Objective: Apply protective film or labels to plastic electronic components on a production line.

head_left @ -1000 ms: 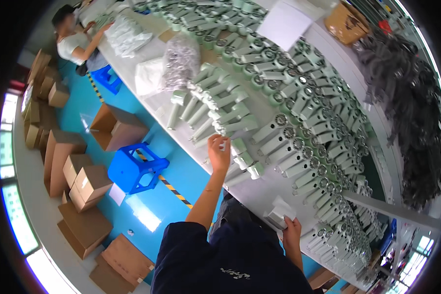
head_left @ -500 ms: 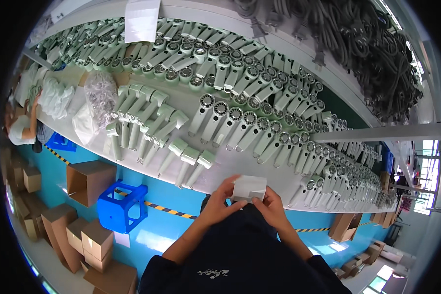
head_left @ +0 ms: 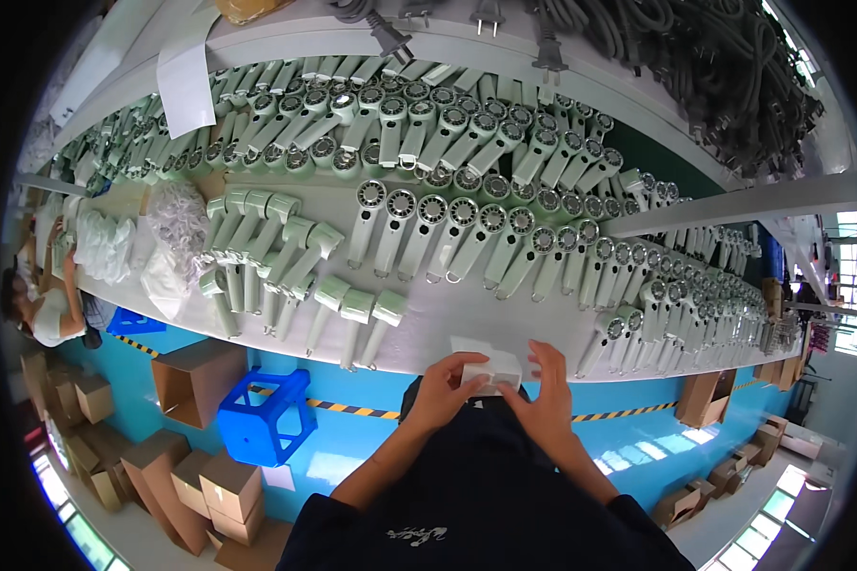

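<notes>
In front of my body, at the near edge of the table, my left hand (head_left: 443, 388) is closed on a small white piece of paper or card (head_left: 493, 369). It looks bent or folded, with one pale flap standing up at its far side; its exact kind is unclear. Beside its right edge, my right hand (head_left: 546, 398) has its fingers spread and raised, with the thumb near the lower corner. Beyond both hands stand rows of pale green hair dryer bodies (head_left: 462, 224) with round vented ends.
More hair dryer bodies (head_left: 355, 305) lie at the table's left, near white plastic bags (head_left: 105, 246). Grey power cords (head_left: 667, 71) hang off the shelf above. A blue stool (head_left: 257, 419) and cardboard boxes (head_left: 200, 381) stand on the floor. Another person (head_left: 52, 309) is at far left.
The white piece was spread flat between both hands; now it is bent and my right fingers have lifted off it. The whole view has shifted slightly.
</notes>
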Available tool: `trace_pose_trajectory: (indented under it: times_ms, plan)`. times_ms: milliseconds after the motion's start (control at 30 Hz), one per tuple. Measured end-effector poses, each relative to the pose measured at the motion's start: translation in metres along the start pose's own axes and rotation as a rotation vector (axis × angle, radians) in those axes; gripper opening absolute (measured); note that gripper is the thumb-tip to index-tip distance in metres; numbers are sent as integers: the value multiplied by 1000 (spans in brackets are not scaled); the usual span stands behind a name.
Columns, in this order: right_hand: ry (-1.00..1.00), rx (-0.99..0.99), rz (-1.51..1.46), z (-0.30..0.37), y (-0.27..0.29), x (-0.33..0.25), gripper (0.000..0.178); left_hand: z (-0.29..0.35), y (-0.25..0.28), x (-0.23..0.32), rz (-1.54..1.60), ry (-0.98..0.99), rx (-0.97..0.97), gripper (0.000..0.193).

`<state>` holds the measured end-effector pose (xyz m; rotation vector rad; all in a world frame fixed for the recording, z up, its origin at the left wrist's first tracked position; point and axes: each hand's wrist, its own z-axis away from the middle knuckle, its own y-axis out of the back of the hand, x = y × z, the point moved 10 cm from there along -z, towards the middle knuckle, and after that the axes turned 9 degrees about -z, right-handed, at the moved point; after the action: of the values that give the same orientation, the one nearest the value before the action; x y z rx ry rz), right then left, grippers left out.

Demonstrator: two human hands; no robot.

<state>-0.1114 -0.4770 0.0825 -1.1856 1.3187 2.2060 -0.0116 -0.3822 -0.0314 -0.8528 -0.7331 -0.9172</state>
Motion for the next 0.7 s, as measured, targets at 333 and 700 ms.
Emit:
trace_pose_trajectory:
  times_ms: [333,700]
  plan:
    - [408,-132,139,-3,5,8,27,-6,-20,12,-133,18,53,39]
    - [481,68,147,9,37,29,19,-17,-55,9,-90,56,39,40]
